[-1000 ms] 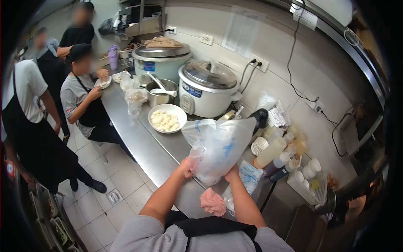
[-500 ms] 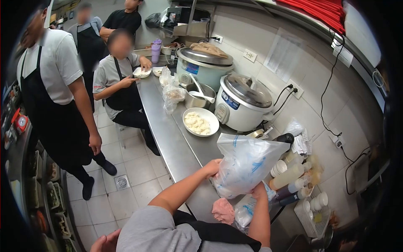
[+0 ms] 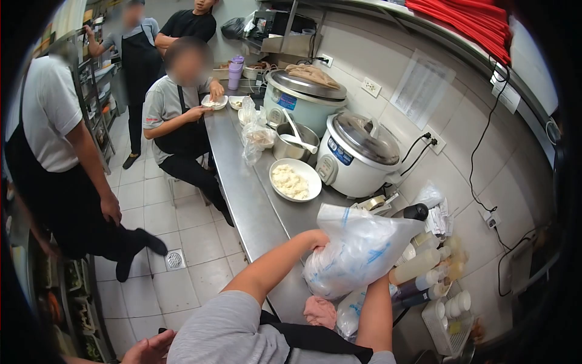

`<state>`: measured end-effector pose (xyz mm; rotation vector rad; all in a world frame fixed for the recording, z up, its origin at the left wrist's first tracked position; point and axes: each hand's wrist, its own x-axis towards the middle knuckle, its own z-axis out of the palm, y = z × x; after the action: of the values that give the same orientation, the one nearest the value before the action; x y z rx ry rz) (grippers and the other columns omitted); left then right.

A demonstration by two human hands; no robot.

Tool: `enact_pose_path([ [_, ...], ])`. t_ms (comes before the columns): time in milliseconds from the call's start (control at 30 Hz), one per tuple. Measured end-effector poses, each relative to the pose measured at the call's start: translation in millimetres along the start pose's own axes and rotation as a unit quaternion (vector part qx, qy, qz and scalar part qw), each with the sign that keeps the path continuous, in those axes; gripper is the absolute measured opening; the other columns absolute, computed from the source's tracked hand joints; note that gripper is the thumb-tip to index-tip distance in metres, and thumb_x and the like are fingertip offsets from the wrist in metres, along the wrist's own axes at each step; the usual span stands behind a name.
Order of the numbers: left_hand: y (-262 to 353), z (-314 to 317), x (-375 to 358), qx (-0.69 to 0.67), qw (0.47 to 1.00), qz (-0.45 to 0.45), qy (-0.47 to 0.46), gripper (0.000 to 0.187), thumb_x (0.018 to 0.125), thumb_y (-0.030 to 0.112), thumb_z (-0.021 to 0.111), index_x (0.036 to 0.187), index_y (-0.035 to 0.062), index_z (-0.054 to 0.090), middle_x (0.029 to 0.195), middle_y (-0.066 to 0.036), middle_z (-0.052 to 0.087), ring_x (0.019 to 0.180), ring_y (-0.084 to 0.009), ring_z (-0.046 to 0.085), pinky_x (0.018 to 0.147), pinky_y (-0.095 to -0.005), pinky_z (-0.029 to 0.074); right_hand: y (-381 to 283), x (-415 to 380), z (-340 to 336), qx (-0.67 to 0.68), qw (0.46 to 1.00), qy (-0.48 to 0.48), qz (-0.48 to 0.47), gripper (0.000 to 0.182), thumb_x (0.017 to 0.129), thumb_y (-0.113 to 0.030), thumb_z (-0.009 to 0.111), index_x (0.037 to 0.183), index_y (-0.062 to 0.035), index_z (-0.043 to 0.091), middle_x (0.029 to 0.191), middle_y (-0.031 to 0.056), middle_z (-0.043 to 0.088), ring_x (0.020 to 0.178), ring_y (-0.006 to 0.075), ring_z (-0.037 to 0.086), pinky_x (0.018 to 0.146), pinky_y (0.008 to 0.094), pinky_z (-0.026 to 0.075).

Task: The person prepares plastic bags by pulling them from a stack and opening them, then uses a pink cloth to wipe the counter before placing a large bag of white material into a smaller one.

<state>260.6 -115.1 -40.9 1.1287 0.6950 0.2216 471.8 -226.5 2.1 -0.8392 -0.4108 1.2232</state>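
A large translucent plastic bag with blue print (image 3: 361, 246) is held above the steel counter. My left hand (image 3: 317, 239) has its fingers closed on the bag's left side. My right hand is hidden behind the bag's lower right part; only the forearm (image 3: 376, 315) shows. Below the bag lie a pink cloth (image 3: 320, 312) and another plastic bag (image 3: 349, 312). Beyond them, a white bowl of rice (image 3: 294, 180) rests on the counter.
Two rice cookers (image 3: 359, 151) (image 3: 303, 100) and a steel pot with ladles (image 3: 294, 142) stand along the wall. Bottles (image 3: 418, 267) and a white basket (image 3: 445, 324) are at right. A seated person (image 3: 182, 115) is across the counter; others stand at left.
The bag has tilted and shifted slightly, and my left hand has moved right, deeper against it. My right hand has gone out of sight behind the bag. The standing person at left has shifted left.
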Motion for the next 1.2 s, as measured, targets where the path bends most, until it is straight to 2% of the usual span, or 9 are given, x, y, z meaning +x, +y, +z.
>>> enact_pose_path([
  [167,-4.3,20.1,3.4,-0.027,0.995,-0.012,0.097,0.009,0.070,0.011,0.051,0.076,0.0056,0.055,0.059,-0.003,0.054,0.043,-0.0131,0.049,0.041,-0.0248,0.042,20.6,0.1,-17.5,0.003,0.999,0.039,-0.015,0.029,0.082,-0.025,0.042,0.102,-0.0056,0.048,0.092,0.0050,0.054,0.080,0.0189,0.053,0.067,0.0318,0.044],
  [267,11.8,24.9,-33.9,-0.118,0.989,-0.092,0.018,0.013,0.071,0.013,0.055,0.082,0.0053,0.055,0.067,-0.005,0.056,0.052,-0.0138,0.054,0.048,-0.0261,0.047,31.9,-1.4,-22.7,0.004,0.998,0.059,-0.019,0.029,0.082,-0.026,0.042,0.103,-0.0055,0.048,0.092,0.0049,0.054,0.081,0.0189,0.053,0.068,0.0321,0.044],
  [467,-55.2,2.3,18.0,-0.271,0.955,-0.020,-0.118,0.015,0.075,0.014,0.055,0.085,0.0026,0.056,0.076,-0.007,0.059,0.060,-0.0154,0.058,0.052,-0.0293,0.050,42.3,-9.2,-27.0,-0.009,0.996,0.084,-0.030,0.030,0.082,-0.026,0.042,0.103,-0.0053,0.047,0.094,0.0048,0.054,0.082,0.0188,0.052,0.070,0.0327,0.043],
  [567,-24.0,28.6,-40.5,-0.334,0.941,-0.003,-0.051,0.014,0.078,0.014,0.052,0.083,0.0021,0.056,0.072,-0.006,0.059,0.056,-0.0134,0.058,0.050,-0.0272,0.050,47.8,-17.4,-33.3,-0.021,0.995,0.093,-0.041,0.031,0.082,-0.026,0.042,0.104,-0.0053,0.047,0.094,0.0047,0.054,0.083,0.0188,0.052,0.071,0.0330,0.043],
  [700,-61.6,26.3,-37.9,-0.375,0.925,0.064,0.021,0.015,0.080,0.017,0.050,0.085,0.0040,0.056,0.071,-0.004,0.058,0.052,-0.0087,0.053,0.043,-0.0219,0.044,55.5,-53.2,-39.3,-0.058,0.984,0.121,-0.117,0.031,0.083,-0.027,0.042,0.105,-0.0051,0.046,0.095,0.0045,0.054,0.084,0.0187,0.052,0.073,0.0334,0.042],
  [800,-59.7,46.0,-67.2,-0.416,0.892,0.131,0.118,0.016,0.082,0.022,0.049,0.084,0.0077,0.054,0.065,0.000,0.054,0.045,-0.0061,0.046,0.037,-0.0181,0.035,61.9,-113.4,0.3,-0.233,0.907,0.290,-0.195,0.046,0.081,-0.033,0.042,0.117,-0.0046,0.036,0.107,0.0069,0.047,0.096,0.0206,0.046,0.084,0.0371,0.034],
  [967,-85.3,64.7,-61.0,-0.406,0.894,0.140,0.130,0.018,0.084,0.027,0.046,0.077,0.0106,0.047,0.060,0.003,0.047,0.045,-0.0062,0.043,0.039,-0.0180,0.036,106.7,-156.0,43.8,-0.347,0.856,0.048,-0.381,0.066,0.075,-0.032,0.052,0.124,-0.0002,0.022,0.119,0.0145,0.036,0.108,0.0278,0.037,0.090,0.0419,0.026],
  [1100,-84.7,73.9,-75.9,-0.406,0.904,0.135,0.018,0.017,0.084,0.027,0.046,0.078,0.0113,0.046,0.061,0.003,0.048,0.048,-0.0068,0.045,0.045,-0.0188,0.039,110.3,-137.5,8.5,-0.589,0.759,0.048,-0.272,0.070,0.070,-0.019,0.060,0.122,0.0040,0.020,0.124,0.0197,0.028,0.109,0.0334,0.035,0.093,0.0409,0.023],
  [1200,-92.4,77.8,-86.7,-0.374,0.922,0.103,-0.011,0.015,0.085,0.026,0.045,0.078,0.0134,0.047,0.063,0.003,0.051,0.055,-0.0065,0.048,0.051,-0.0202,0.040,93.1,-131.9,14.9,-0.522,0.839,0.053,-0.144,0.069,0.068,-0.012,0.060,0.121,0.0051,0.020,0.122,0.0209,0.031,0.106,0.0371,0.037,0.092,0.0402,0.026],
])
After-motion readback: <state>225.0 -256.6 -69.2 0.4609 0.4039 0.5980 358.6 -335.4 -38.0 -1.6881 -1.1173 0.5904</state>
